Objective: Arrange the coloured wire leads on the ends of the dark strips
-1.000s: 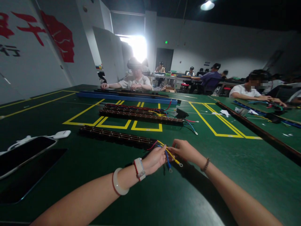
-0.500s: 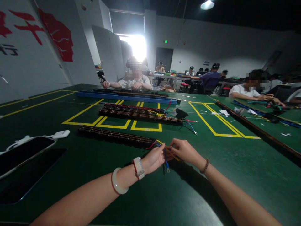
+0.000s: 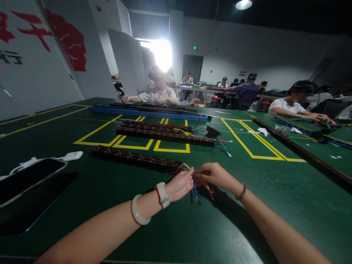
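Observation:
Coloured wires [image 3: 204, 182] come out of the right end of a long black strip [image 3: 137, 158] lying on the green table. My left hand [image 3: 182, 184] is closed around these wires close to the strip's end. A blue wire [image 3: 195, 190] with a ring terminal hangs below its fingers. My right hand [image 3: 217, 175] meets it from the right, its thumb and fingers pinched on the yellow and red wires. Their tips point down toward the table. The fingertips of both hands partly hide the bundle.
More dark strips [image 3: 165, 132] with wire ends lie beyond, on yellow tape outlines, before a blue rail [image 3: 148, 113]. Two phones [image 3: 30, 179] rest at left. A long brown strip [image 3: 299, 150] runs along the right. Co-workers [image 3: 159, 93] sit across the table and at right.
My right hand has shifted slightly on the wires, and the yellow and red wire tips now show below its fingers. The left hand keeps its hold.

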